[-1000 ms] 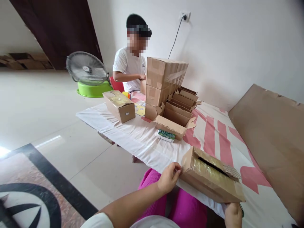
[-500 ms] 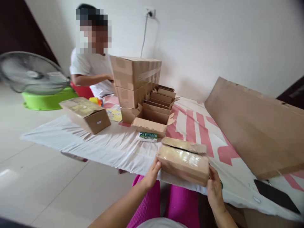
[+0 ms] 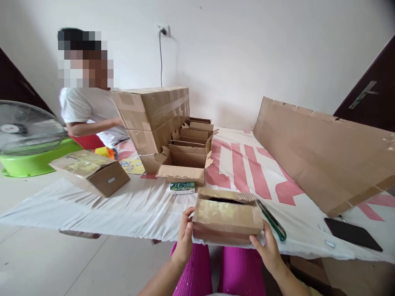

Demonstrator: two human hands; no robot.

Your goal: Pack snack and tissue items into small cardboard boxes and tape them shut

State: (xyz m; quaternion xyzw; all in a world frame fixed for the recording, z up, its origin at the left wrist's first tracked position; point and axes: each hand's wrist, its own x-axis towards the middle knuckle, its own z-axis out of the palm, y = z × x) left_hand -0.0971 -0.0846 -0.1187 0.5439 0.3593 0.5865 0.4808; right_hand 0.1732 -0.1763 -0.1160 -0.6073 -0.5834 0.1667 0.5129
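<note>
A small brown cardboard box (image 3: 226,216) with shiny tape on top sits at the table's near edge, a dark gap showing along its top flaps. My left hand (image 3: 185,234) grips its left end, and my right hand (image 3: 267,244) holds the lower right corner. Just right of the box lies a green utility knife (image 3: 273,222). Behind it to the left is a small green and white carton (image 3: 182,188), in front of an open cardboard box (image 3: 187,160).
Taped boxes (image 3: 154,119) are stacked behind, beside a row of open ones. Another taped box (image 3: 92,172) is at left, near a seated person (image 3: 89,107) and a fan (image 3: 27,127). A large cardboard sheet (image 3: 321,152) leans at right, near a black phone-like slab (image 3: 353,234).
My view has turned to the right. Both hands still hold the small box, which now sits more level and nearer the edge. The utility knife has come into sight beside it.
</note>
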